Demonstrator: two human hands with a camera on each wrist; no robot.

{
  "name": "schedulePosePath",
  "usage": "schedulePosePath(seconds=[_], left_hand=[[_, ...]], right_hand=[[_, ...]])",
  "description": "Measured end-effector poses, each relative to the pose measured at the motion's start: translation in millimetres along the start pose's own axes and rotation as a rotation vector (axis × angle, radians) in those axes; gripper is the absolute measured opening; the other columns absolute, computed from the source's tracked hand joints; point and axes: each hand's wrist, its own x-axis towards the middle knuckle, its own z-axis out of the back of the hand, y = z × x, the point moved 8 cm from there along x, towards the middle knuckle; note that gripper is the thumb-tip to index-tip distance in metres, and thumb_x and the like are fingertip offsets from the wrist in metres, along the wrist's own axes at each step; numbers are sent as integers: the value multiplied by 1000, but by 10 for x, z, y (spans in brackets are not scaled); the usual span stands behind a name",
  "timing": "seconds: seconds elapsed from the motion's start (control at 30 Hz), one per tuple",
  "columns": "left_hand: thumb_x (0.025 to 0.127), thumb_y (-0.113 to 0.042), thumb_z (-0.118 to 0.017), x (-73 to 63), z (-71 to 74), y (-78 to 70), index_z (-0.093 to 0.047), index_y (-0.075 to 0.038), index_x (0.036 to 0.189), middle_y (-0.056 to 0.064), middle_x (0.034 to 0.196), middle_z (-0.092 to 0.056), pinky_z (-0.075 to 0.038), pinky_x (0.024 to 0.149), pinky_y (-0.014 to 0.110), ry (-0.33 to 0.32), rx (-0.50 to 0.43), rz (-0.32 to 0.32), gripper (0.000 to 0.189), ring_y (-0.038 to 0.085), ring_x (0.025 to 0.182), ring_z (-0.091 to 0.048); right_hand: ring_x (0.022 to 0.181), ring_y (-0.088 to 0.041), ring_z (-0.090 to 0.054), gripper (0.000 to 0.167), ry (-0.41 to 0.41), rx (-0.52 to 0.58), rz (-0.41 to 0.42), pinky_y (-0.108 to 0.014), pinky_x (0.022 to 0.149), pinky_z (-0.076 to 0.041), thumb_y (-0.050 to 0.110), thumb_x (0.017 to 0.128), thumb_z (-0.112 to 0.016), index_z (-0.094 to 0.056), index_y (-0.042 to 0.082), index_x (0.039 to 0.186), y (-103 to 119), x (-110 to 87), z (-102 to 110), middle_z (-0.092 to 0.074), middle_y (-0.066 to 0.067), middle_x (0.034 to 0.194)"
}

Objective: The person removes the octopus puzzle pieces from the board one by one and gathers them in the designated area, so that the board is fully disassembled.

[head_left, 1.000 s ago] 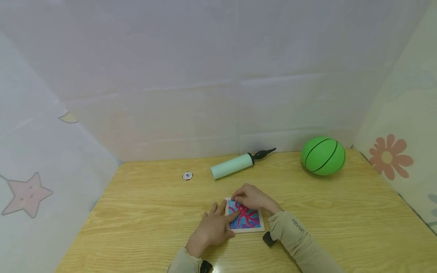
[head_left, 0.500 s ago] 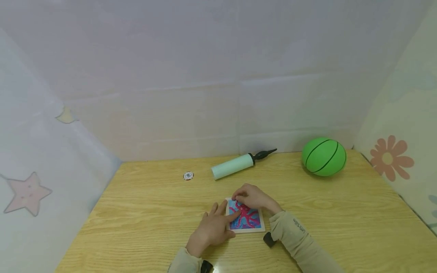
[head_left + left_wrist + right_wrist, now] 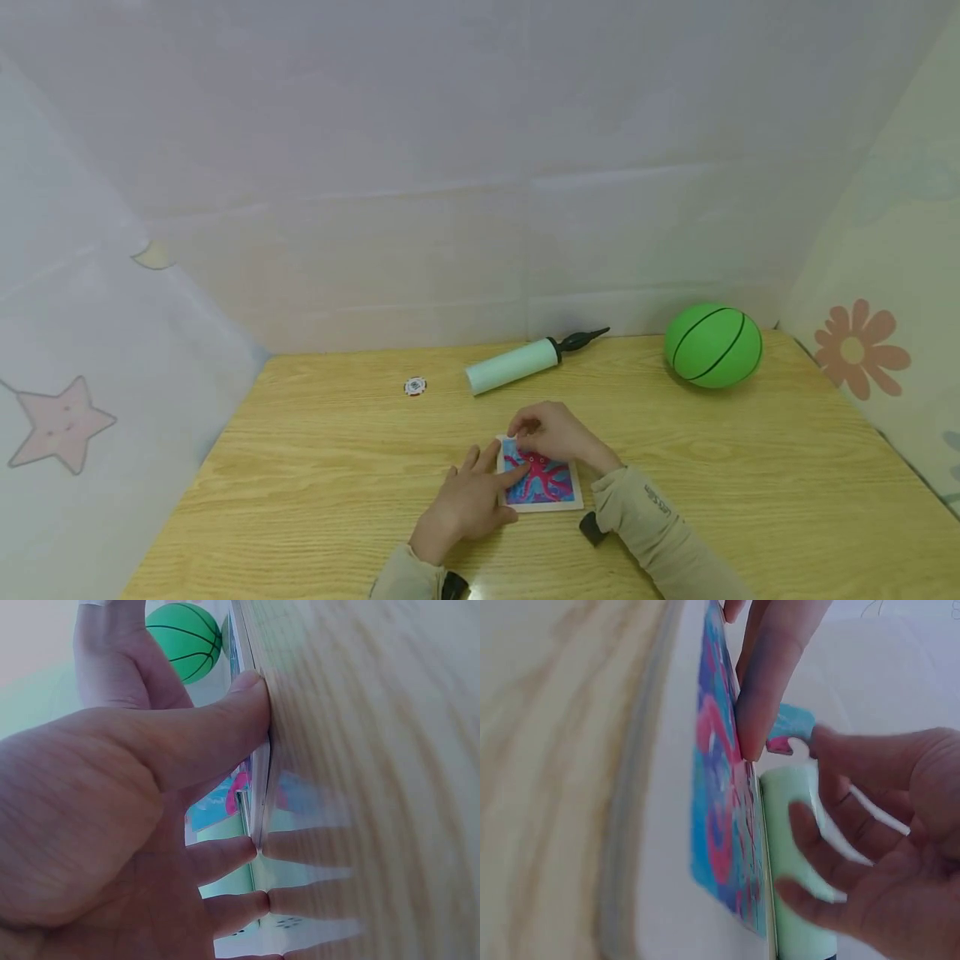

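Note:
A square puzzle (image 3: pixel 551 487) with a white border and a pink octopus on blue lies on the table. My left hand (image 3: pixel 468 504) rests at its left side, the index finger stretched onto the picture and the thumb against the edge. Above the far left corner, my right hand (image 3: pixel 558 433) pinches a small blue and pink puzzle piece (image 3: pixel 791 724) between thumb and index finger. The right wrist view shows this piece raised off the board, with a curved notch; the other right fingers are loosely bent. From the left wrist, the piece (image 3: pixel 214 810) appears tilted behind the left hand.
Behind the hands lies a pale green hand pump (image 3: pixel 513 367) with a black nozzle. A white poker chip (image 3: pixel 415 386) is to its left. A green ball (image 3: pixel 712 346) sits at the back right of the wooden table (image 3: pixel 315 475), near the cloth backdrop (image 3: pixel 397 267).
My right fingers have risen slightly from the puzzle's far left corner. The left hand has stayed in place, its index finger still on the picture.

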Motion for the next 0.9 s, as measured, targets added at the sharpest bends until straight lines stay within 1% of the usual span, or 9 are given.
schedulePosePath(seconds=[0.07,0.17,0.33,0.43,0.6,0.67,0.8,0.9], left_hand=[[86,-41,-68,3,-4,-1,-47,-35,142,16,155,-24,-31,97,69,6,3,-1,60,47,138,-24],[87,-41,-67,3,-6,-6,-47,-35,143,16,156,-24,-31,97,69,9,7,-4,60,47,138,-24],[86,-41,-68,-2,0,-13,-47,-35,142,15,155,-26,-31,97,69,-1,13,-5,60,48,137,-25],[86,-41,-69,-5,-2,-13,-47,-35,142,16,155,-26,-32,97,69,-3,12,-6,60,48,137,-25],[86,-41,-68,-6,-4,-5,-47,-35,142,16,155,-25,-31,97,69,-3,7,-10,60,48,137,-24],[87,-41,-68,-6,-2,-3,-47,-35,142,16,155,-25,-31,97,69,-3,7,-10,60,48,137,-24],[87,-41,-67,-12,3,-8,-46,-35,143,16,155,-26,-31,97,68,0,7,-8,60,47,138,-24],[87,-41,-67,-16,9,-14,-46,-35,143,16,155,-26,-31,98,68,2,4,-5,60,47,138,-25]], right_hand=[[75,-8,-59,8,-1,3,31,-27,70,-49,6,86,-70,-71,12,91,32,0,-12,-65,8,82],[74,-8,-60,7,6,29,56,-26,69,-50,6,86,-71,-71,12,90,62,-8,-34,-64,8,80],[79,-9,-65,7,2,80,44,-24,71,-53,4,86,-70,-71,11,89,45,-22,-47,-67,1,86],[79,-9,-65,7,0,89,45,-25,72,-53,4,87,-69,-71,11,89,32,-16,-57,-68,-2,87],[77,-8,-63,7,6,78,45,-28,73,-53,5,88,-68,-70,12,89,25,-12,-63,-68,1,86],[80,-9,-63,7,-5,76,34,-28,75,-53,5,88,-68,-70,12,90,8,-15,-46,-67,3,87],[86,-11,-63,7,-59,73,16,-28,77,-53,5,86,-70,-71,11,91,-53,-21,35,-67,4,90],[86,-13,-63,7,-96,93,-5,-28,75,-54,4,86,-69,-71,8,91,-112,-33,120,-68,2,90]])
